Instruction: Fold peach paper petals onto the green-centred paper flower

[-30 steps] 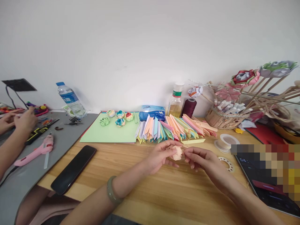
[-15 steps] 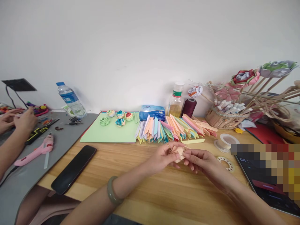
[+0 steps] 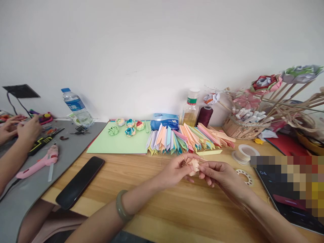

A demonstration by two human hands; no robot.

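Observation:
A small peach folded-paper flower (image 3: pixel 194 165) is held just above the wooden table. My left hand (image 3: pixel 181 167) grips it from the left, thumb in front and fingers behind. The fingertips of my right hand (image 3: pixel 215 172) pinch its right edge. A thin thread shows near my left fingers. Behind my hands lie several folded paper strips (image 3: pixel 167 140) in many colours. Several finished paper flowers (image 3: pixel 130 131) sit on a green paper sheet (image 3: pixel 106 145) to the left.
A phone (image 3: pixel 80 182) lies left, beside a pink glue gun (image 3: pixel 45 162) on a grey mat. Ribbon spool (image 3: pixel 244 154), tablet (image 3: pixel 283 199) and basket (image 3: pixel 245 130) stand right. At the far left are another person's hands (image 3: pixel 27 130). Bottles and a tissue pack (image 3: pixel 164 121) line the wall.
My hands stay nearly still around the peach paper flower. The view shifts very slightly, and the other person's hands at the far left move a little.

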